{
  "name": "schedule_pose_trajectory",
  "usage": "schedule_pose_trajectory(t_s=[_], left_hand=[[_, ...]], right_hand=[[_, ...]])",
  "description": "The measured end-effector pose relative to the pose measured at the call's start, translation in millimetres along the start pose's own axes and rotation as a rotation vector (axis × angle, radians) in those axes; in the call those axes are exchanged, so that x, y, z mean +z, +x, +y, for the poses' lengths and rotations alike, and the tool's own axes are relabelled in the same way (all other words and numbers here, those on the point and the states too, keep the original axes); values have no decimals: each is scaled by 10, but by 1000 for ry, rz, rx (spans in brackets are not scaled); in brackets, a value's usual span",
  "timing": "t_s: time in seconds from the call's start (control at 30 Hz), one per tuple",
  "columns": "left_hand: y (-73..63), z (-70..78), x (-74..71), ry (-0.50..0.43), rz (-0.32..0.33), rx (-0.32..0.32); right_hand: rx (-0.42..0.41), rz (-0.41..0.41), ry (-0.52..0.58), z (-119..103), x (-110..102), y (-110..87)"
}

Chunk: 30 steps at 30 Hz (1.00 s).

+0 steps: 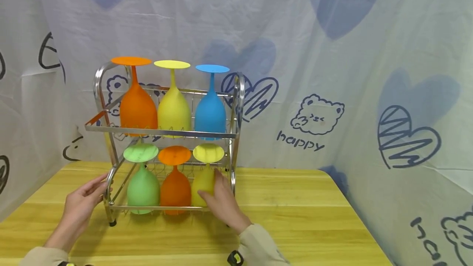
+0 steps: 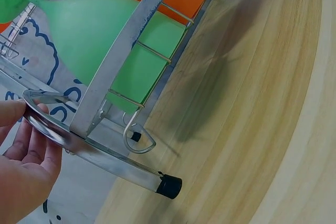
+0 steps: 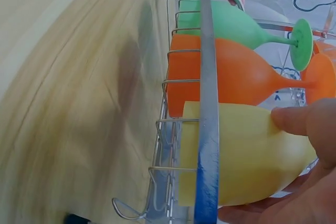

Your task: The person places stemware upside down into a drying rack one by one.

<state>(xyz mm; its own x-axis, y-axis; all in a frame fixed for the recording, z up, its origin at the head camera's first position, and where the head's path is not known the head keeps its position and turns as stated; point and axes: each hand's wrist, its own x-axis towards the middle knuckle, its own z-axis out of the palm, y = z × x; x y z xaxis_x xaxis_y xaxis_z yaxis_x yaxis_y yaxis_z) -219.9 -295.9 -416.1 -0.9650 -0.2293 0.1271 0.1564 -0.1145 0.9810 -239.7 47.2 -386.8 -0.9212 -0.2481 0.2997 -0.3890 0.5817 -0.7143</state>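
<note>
A two-tier metal rack (image 1: 162, 131) stands on the wooden table with upside-down plastic goblets in both tiers. My right hand (image 1: 224, 200) grips the bowl of the yellow goblet (image 3: 241, 153) at the right end of the lower tier, thumb on one side and fingers round the other. Beside it in that tier are an orange goblet (image 1: 175, 192) and a green goblet (image 1: 143, 190). With thumb and fingers, my left hand (image 2: 29, 161) holds the curved left leg of the rack near the lower tier.
The upper tier carries an orange goblet (image 1: 138, 106), a yellow goblet (image 1: 174, 112) and a blue goblet (image 1: 210, 112). Wooden table (image 1: 295, 212) extends right and in front of the rack. A white curtain (image 1: 288, 73) with hearts and bears hangs behind and at both sides.
</note>
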Motion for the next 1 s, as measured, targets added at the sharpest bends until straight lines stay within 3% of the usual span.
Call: schedule_pose_trajectory(t_s=[0.47, 0.73, 0.87, 1.0], left_hand=[[7, -15, 50, 4, 4, 6], [53, -77, 8, 13, 36, -18], [41, -6, 35, 147, 38, -31], [-33, 153, 96, 453, -17, -18]], right_hand=[[137, -14, -23, 36, 46, 0], [112, -29, 30, -22, -39, -113], [68, -33, 60, -80, -175, -236], [21, -22, 86, -93, -362, -351]])
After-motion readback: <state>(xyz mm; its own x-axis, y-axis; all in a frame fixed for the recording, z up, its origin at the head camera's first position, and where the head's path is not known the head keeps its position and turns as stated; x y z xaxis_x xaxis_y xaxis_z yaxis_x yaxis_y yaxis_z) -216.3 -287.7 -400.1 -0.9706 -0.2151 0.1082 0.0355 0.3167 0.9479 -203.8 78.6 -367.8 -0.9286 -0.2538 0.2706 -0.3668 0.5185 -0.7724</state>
